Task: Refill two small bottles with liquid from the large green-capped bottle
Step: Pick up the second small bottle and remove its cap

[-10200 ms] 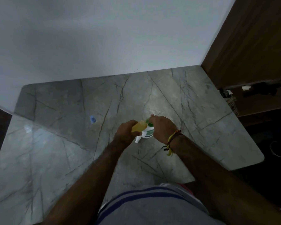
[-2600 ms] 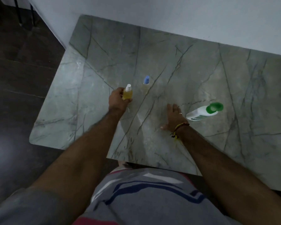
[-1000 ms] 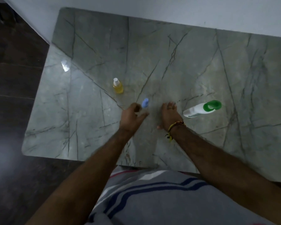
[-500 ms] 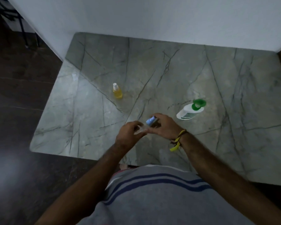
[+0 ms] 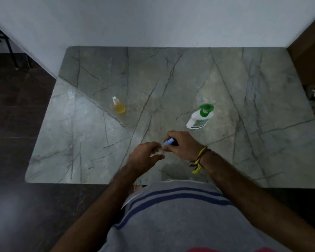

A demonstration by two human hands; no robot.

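With the left hand (image 5: pixel 145 153) gripping the clear small bottle (image 5: pixel 157 151) and the right hand (image 5: pixel 182 144) now pinching its blue cap (image 5: pixel 169 142) near the tabletop (image 5: pixel 244 106) front edge, uncapping seems begun, the filled yellow bottle (image 5: pixel 119 106) and large green-capped bottle (image 5: pixel 200 117) set down behind.

small bottle (image 5: pixel 119 106) left on table (image 5: pixel 244 142) | large bottle (image 5: pixel 200 117) right | both hands near front edge

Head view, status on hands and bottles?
Left hand grips clear small bottle; right hand pinches its blue cap. Green-capped bottle standing, open. Nothing blocking.
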